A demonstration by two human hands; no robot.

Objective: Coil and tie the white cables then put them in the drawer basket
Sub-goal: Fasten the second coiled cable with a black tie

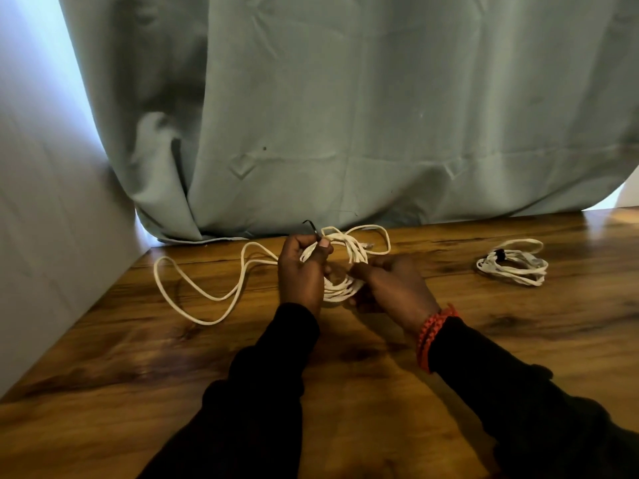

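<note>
Meanwhile, over the wooden table (345,392), my left hand (301,271) pinches a half-wound white cable (342,288) together with a thin black tie (311,225), my right hand (390,285) gripping the coil's lower loops; slack trails left across the tabletop. Well apart, right, a second white coil (513,266) lies bound by a black tie.
</note>
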